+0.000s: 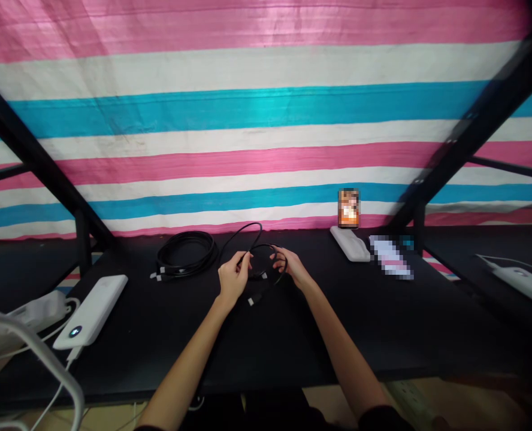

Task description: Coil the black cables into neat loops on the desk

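Note:
Fingers pinched together, my left hand (234, 275) grips a thin black cable (241, 228) that loops up behind it near the middle of the table. To its right, my right hand (292, 266) has its fingers curled around another part of the same cable's loops. Between and below the hands, a cable plug (251, 301) with a light metal tip hangs or lies over the dark surface. A second plug end shows just above it. Left of my left hand lies a coiled black cable (187, 254) with its plug ends at the front left of the coil.
On the black table (158, 353), a white power bank (91, 311) lies left, beside a white power strip (36, 317). At the right are a pale stand (350, 244), a small blurred picture (349, 208), a blurred packet (390, 257) and another white device (524, 281). Striped sheeting hangs behind.

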Motion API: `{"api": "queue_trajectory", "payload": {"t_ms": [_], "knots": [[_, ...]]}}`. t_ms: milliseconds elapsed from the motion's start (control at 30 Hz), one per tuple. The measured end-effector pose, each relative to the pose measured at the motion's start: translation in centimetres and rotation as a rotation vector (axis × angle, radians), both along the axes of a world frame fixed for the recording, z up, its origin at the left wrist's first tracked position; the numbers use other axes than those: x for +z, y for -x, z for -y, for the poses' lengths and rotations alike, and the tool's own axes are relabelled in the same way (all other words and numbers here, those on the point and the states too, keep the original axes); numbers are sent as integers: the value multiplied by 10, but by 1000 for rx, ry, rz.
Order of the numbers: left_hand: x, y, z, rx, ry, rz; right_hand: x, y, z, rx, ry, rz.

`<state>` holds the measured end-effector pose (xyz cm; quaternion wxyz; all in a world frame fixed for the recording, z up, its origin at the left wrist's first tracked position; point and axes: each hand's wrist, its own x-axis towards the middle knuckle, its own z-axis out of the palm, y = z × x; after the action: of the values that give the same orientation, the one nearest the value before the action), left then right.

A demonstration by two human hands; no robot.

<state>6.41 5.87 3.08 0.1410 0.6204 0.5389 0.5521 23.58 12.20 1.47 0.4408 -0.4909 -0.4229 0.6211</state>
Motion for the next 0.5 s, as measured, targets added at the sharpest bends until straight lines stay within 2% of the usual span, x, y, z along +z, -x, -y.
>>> {"api": "queue_trajectory", "payload": {"t_ms": [167,367,500], "knots": [[1,1,1,19,-52,-55,-2,0,-1,-50,7,29],[-2,1,0,31,-205,-340,-6,-2,-1,-84,-25,67],[-6,2,-1,-17,-315,-480,-8,-2,-2,-89,-28,83]]}}
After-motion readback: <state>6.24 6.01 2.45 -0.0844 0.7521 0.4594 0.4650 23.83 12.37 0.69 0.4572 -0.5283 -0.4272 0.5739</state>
